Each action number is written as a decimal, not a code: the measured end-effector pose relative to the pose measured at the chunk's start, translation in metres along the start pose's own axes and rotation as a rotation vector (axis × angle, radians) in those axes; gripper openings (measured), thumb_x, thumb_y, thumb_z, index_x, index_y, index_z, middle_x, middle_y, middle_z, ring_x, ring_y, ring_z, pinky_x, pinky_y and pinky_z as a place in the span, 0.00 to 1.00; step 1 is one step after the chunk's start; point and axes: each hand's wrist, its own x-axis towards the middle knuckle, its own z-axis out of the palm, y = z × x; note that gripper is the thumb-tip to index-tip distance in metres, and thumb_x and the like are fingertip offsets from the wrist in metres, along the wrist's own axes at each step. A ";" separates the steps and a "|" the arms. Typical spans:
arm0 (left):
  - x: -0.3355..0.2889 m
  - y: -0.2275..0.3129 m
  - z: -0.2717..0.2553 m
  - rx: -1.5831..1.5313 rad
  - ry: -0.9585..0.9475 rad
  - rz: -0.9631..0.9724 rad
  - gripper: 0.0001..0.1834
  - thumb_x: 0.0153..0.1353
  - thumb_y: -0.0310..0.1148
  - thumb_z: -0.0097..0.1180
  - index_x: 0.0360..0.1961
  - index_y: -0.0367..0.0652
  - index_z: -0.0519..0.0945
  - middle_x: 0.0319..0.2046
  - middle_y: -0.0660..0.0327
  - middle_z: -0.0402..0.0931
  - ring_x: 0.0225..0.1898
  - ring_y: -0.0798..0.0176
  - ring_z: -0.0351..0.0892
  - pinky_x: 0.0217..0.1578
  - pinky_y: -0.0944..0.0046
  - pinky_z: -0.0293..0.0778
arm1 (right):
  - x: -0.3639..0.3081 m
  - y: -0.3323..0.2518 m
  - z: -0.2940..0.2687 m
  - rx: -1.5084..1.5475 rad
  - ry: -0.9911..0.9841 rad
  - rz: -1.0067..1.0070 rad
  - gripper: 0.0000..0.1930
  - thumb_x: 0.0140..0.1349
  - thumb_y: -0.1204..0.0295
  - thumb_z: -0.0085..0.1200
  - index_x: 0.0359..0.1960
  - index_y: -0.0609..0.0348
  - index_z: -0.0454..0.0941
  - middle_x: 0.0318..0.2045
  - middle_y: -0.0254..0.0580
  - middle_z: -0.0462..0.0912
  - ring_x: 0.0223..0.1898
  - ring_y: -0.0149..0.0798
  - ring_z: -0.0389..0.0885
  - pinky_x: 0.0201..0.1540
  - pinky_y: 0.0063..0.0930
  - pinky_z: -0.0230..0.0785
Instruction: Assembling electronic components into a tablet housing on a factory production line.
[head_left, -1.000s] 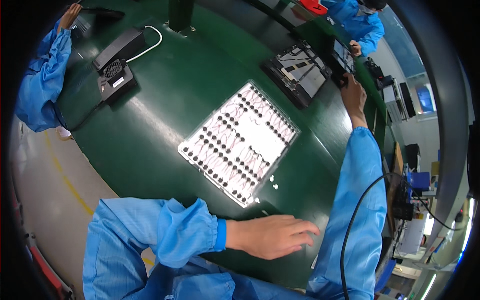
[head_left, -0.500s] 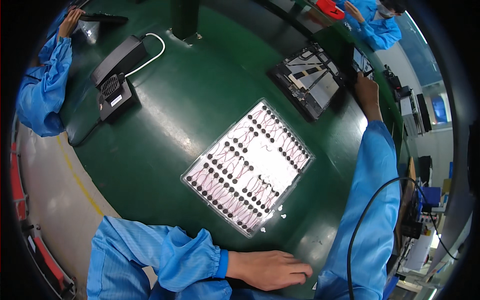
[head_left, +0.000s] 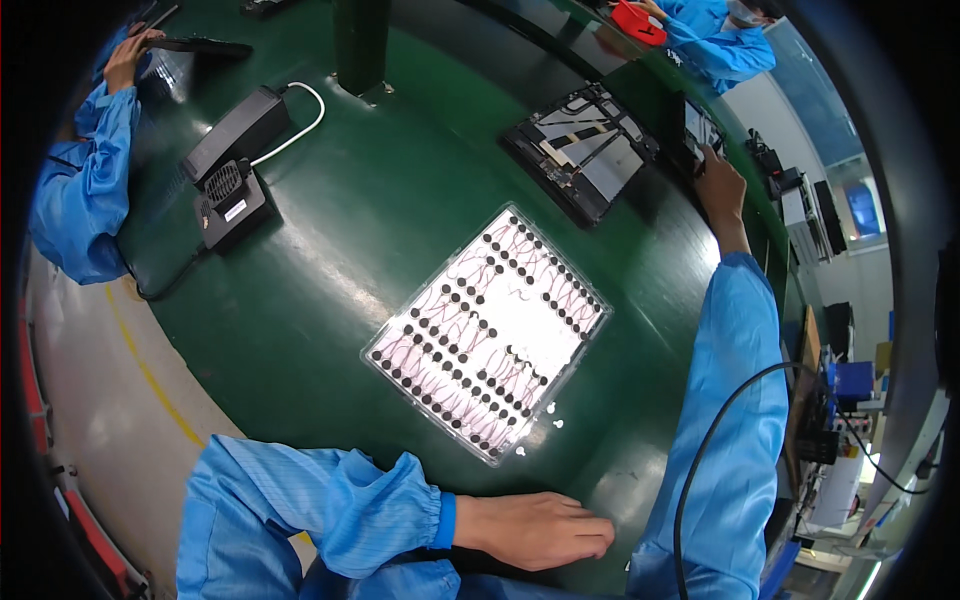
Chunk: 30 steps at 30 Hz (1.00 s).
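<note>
My left hand [head_left: 540, 530] rests palm down on the green table near the front edge. Its fingers are curled under, and I see nothing in them. My right arm reaches far forward on the right, where my right hand [head_left: 722, 190] is at the lower edge of a small lit screen device [head_left: 700, 125]. One finger stretches toward the screen; the other fingers are partly hidden. Between my arms lies a clear shallow tray [head_left: 540, 325] holding rows of small black round parts with thin reddish wires on a white sheet. Several small white bits [head_left: 558, 423] lie beside its right corner.
An opened flat electronic device [head_left: 585, 150] with bared insides lies beyond the tray. At the left are a black power brick [head_left: 237, 130] with a white cable and a black fan box [head_left: 232, 205]. A post [head_left: 360, 45] rises behind. Co-workers sit far left and far right.
The view has shifted slightly, so the tray, opened device and screen appear a little farther left. My left hand stays on the table; my right hand stays at the screen device.
</note>
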 end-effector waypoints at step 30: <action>0.001 0.000 0.007 -0.031 -0.032 0.065 0.04 0.69 0.27 0.49 0.42 0.39 0.73 0.36 0.55 0.75 0.37 0.48 0.80 0.40 0.50 0.75 | -0.088 -0.013 -0.020 0.076 0.137 0.085 0.27 0.57 0.73 0.63 0.60 0.50 0.74 0.44 0.47 0.86 0.46 0.50 0.86 0.46 0.44 0.80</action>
